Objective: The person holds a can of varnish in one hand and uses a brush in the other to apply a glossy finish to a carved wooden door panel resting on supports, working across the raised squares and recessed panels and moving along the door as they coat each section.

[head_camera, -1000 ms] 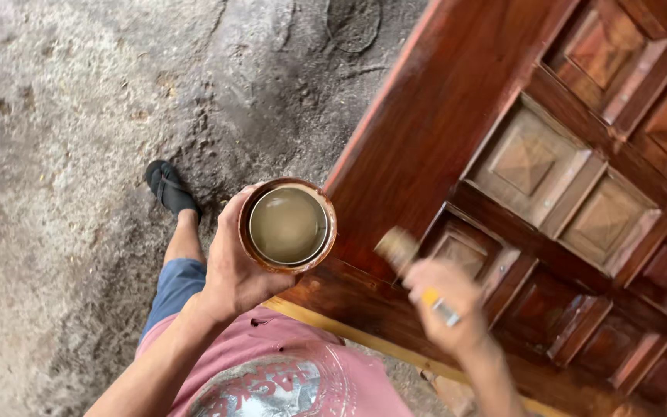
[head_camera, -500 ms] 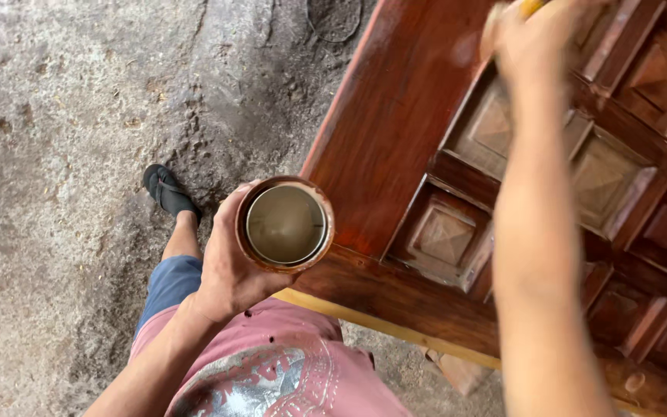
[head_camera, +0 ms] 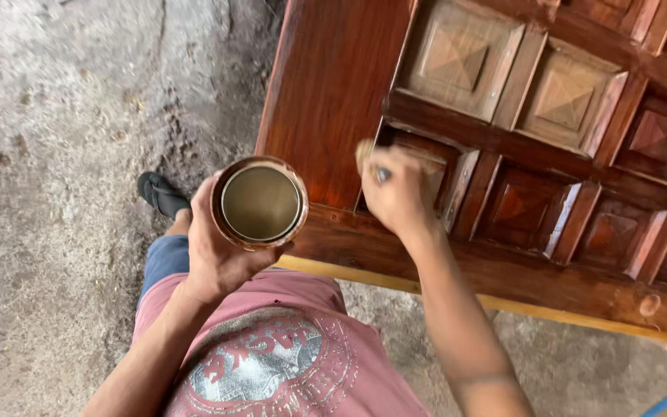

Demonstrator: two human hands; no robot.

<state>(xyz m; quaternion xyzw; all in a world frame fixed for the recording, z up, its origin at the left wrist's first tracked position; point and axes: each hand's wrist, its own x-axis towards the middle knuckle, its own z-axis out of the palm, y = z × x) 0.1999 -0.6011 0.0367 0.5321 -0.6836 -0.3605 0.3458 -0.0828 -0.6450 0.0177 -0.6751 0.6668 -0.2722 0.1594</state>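
My left hand [head_camera: 214, 259] grips the varnish can [head_camera: 260, 202], my right hand [head_camera: 397, 191] clutches the brush [head_camera: 365, 151]; the door [head_camera: 333, 93] frame is glossy, 2 upper panels [head_camera: 461, 58] bare

No packages, labels, signs or screens visible.

We're getting soft, even daylight; wet gloss glaring on the door [head_camera: 333, 93]; right hand [head_camera: 397, 191] slightly motion-blurred.
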